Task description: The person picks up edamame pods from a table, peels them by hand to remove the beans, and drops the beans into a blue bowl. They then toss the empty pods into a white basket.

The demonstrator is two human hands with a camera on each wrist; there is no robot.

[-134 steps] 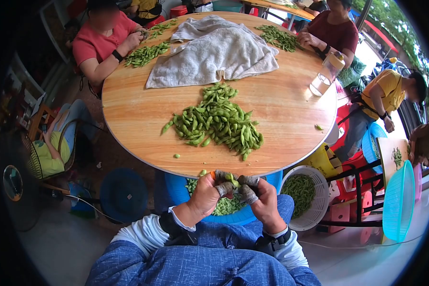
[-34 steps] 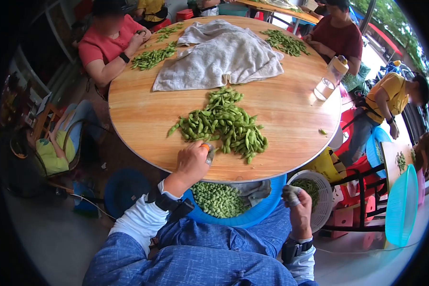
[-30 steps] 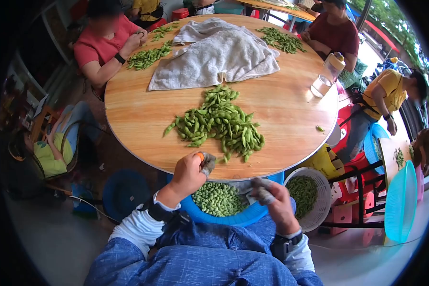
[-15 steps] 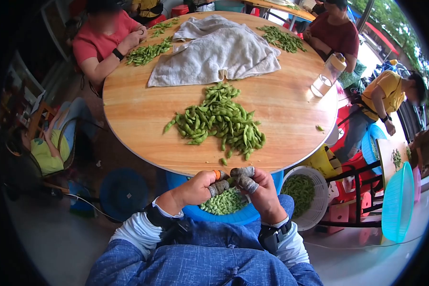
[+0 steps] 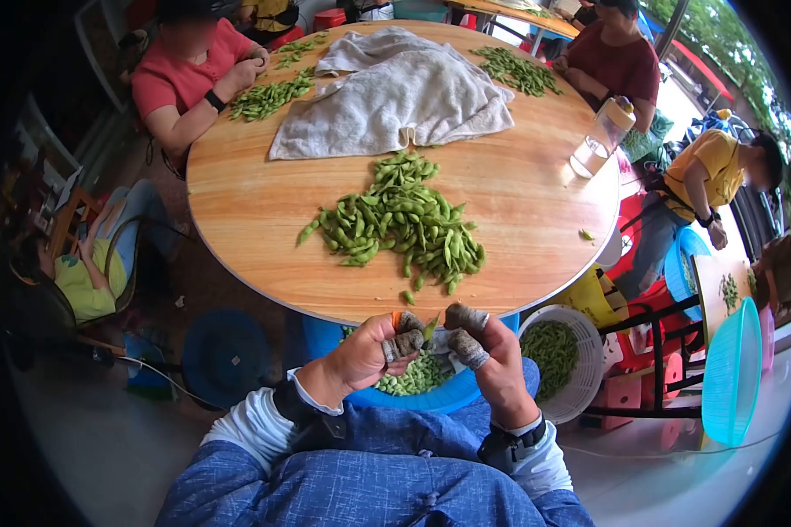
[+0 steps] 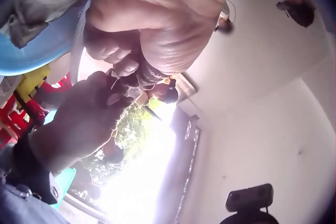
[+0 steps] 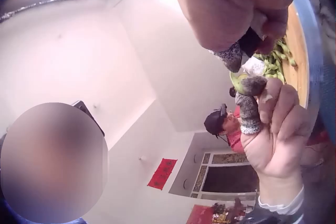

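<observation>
In the head view my left hand [image 5: 360, 356], with grey wraps on thumb and forefinger, pinches a green soybean pod [image 5: 431, 328] just off the table's front edge. My right hand [image 5: 501, 373], wrapped likewise, faces it from the right, thumb and forefinger spread a little. The right wrist view has the pod [image 7: 239, 82] in the left fingertips, with the right thumb tip [image 7: 231, 61] right at it. Shelled beans [image 5: 413, 378] lie below both hands in a blue basin [image 5: 448, 400]. Ahead on the round wooden table [image 5: 264, 237] is a heap of soybean pods [image 5: 395, 220].
A grey towel [image 5: 395, 97] covers something mid-table. A bottle [image 5: 602, 140] stands at the right. More pod piles [image 5: 272, 97] lie before two seated people. A white basket [image 5: 589, 369] of pods is by my right knee; a loose pod [image 5: 407, 297] lies near the edge.
My left hand came back from the pod heap with a pod, and my right hand moved in from the right to meet it. Since half a second ago, the fingertips have parted slightly.
</observation>
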